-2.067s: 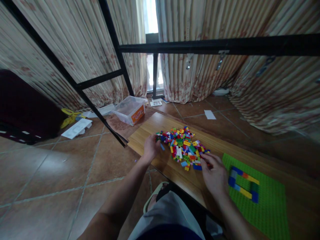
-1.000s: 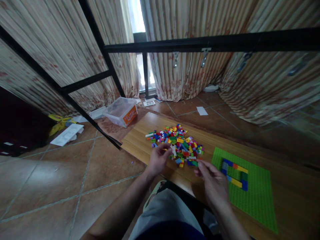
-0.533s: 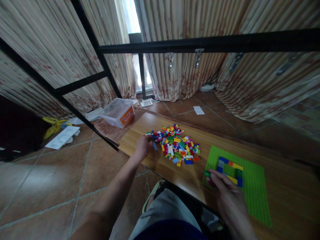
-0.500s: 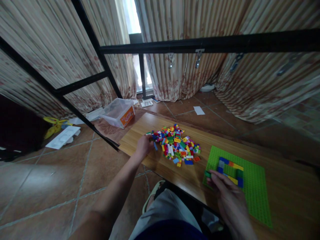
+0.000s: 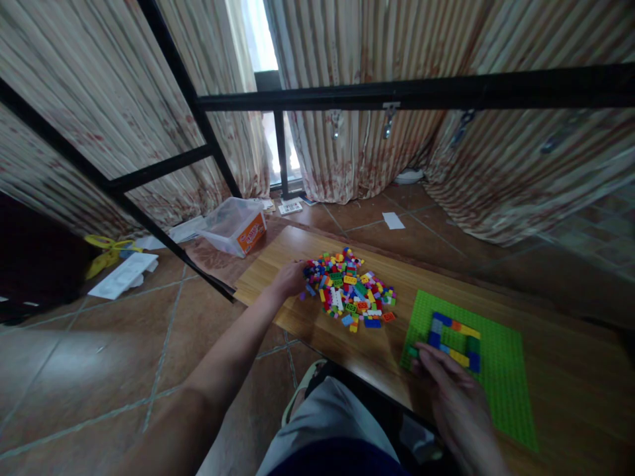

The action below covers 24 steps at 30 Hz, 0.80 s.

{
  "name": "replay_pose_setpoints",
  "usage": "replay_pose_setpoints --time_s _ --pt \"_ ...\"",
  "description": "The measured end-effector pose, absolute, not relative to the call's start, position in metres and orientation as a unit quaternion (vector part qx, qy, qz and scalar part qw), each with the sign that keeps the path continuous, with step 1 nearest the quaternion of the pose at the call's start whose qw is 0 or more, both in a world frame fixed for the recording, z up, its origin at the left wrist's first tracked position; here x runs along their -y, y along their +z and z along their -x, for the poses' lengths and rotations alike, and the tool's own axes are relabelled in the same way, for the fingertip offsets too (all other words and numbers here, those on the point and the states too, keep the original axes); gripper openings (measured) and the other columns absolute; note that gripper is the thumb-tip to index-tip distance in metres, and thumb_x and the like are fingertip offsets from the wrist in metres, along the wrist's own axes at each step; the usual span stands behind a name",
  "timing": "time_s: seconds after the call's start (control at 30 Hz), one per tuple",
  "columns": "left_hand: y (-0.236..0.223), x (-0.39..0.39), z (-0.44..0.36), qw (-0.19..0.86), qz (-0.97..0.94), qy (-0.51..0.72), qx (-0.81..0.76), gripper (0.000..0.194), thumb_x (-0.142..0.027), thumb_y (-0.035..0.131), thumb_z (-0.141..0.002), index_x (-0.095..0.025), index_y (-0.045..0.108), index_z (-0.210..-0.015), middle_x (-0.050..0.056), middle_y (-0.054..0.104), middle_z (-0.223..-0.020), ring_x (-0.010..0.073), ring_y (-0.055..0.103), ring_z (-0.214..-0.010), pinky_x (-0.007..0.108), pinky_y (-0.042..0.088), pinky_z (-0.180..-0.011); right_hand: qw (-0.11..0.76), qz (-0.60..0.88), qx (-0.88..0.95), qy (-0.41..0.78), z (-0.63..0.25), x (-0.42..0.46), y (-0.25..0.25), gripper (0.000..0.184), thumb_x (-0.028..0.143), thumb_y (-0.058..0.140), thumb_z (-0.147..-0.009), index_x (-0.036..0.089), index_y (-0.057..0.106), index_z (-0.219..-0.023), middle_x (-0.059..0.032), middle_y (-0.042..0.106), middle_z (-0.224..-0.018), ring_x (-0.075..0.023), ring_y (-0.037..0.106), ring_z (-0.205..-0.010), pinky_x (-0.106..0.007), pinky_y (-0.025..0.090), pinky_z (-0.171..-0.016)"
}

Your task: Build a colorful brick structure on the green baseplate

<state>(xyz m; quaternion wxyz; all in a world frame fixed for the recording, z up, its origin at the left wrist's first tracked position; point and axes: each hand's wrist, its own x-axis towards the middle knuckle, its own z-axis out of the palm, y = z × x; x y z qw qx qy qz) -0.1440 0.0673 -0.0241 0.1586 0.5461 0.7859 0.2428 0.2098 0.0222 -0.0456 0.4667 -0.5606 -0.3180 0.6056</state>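
My left hand [image 5: 291, 277] is at the left edge of a pile of loose toy bricks [image 5: 350, 285] on the wooden table. Its fingers are bent into the bricks, and their tips are partly hidden, so what they touch does not show. Between the thumb and fingers of my right hand [image 5: 449, 383] is a small green toy brick [image 5: 413, 352]. That hand hovers over the near left part of a green baseplate [image 5: 510, 390]. On the baseplate, a rectangular ring of blue, yellow, orange and green bricks [image 5: 464, 328] surrounds a bare green middle.
The wooden table [image 5: 282, 248] runs left to right before my knees. Beyond its left end, a clear plastic bin [image 5: 231, 225] with an orange label stands on the floor. A black metal frame [image 5: 347, 98] crosses in front of striped curtains [image 5: 397, 39]. White packaging [image 5: 124, 274] lies at left.
My left hand has shifted slightly up and right along the pile's edge. A purple brick now shows beside the pile near that hand. My right hand stays almost still with the green brick.
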Motion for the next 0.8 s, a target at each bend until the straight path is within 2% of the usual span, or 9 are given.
replay_pose_setpoints --time_s 0.13,0.37,0.47,0.6,0.7,0.8 --pt "-0.02 -0.071 0.145 0.129 -0.603 0.113 -0.779 0.054 -0.012 0.074 -0.063 -0.023 0.069 -0.116 0.009 0.07 -0.094 0.0268 0.065 -0.092 0.031 0.048 -0.083 0.466 0.555 0.32 0.61 -0.21 -0.022 -0.047 0.035 0.043 0.085 -0.06 0.024 0.077 -0.088 -0.0018 0.073 -0.087 -0.0135 0.066 -0.074 -0.024 0.055 -0.067" --pt "-0.01 -0.069 0.144 0.115 -0.606 0.089 -0.782 0.033 -0.014 0.065 -0.072 -0.02 0.071 -0.105 0.009 0.071 -0.092 0.0243 0.065 -0.089 0.029 0.048 -0.079 0.464 0.549 0.343 0.605 -0.213 -0.02 -0.049 0.034 0.044 0.083 -0.064 0.024 0.077 -0.091 -0.003 0.074 -0.087 -0.0153 0.066 -0.074 -0.028 0.056 -0.068" --pt "0.002 -0.058 0.139 0.098 -0.595 0.12 -0.789 0.033 -0.014 0.061 -0.076 -0.017 0.069 -0.107 0.009 0.07 -0.092 0.0227 0.065 -0.086 0.029 0.047 -0.078 0.465 0.55 0.328 0.611 -0.213 -0.019 -0.049 0.035 0.044 0.084 -0.062 0.024 0.077 -0.09 -0.0028 0.074 -0.086 -0.0152 0.067 -0.075 -0.028 0.056 -0.068" --pt "0.016 -0.038 0.104 0.135 -0.594 0.213 -0.764 0.029 -0.018 0.057 -0.08 -0.018 0.066 -0.107 0.003 0.066 -0.076 0.0175 0.061 -0.068 0.027 0.047 -0.069 0.463 0.546 0.35 0.604 -0.208 -0.02 -0.048 0.037 0.047 0.083 -0.063 0.023 0.076 -0.09 -0.004 0.074 -0.086 -0.0172 0.067 -0.075 -0.031 0.056 -0.069" --pt "0.014 -0.025 0.059 0.183 -0.651 0.253 -0.692 0.032 -0.015 0.057 -0.078 -0.021 0.065 -0.108 0.004 0.068 -0.089 0.0177 0.062 -0.075 0.028 0.048 -0.073 0.449 0.537 0.392 0.598 -0.2 -0.022 -0.048 0.039 0.049 0.08 -0.066 0.023 0.075 -0.095 -0.0043 0.075 -0.088 -0.0186 0.068 -0.077 -0.034 0.056 -0.072" --pt "0.004 -0.023 0.021 0.205 -0.686 0.261 -0.647 0.035 -0.014 0.059 -0.077 -0.022 0.064 -0.111 0.007 0.067 -0.101 0.0217 0.064 -0.088 0.031 0.05 -0.082 0.434 0.529 0.441 0.581 -0.189 -0.028 -0.047 0.04 0.05 0.078 -0.067 0.023 0.074 -0.096 -0.0049 0.075 -0.088 -0.0209 0.069 -0.079 -0.038 0.056 -0.075"
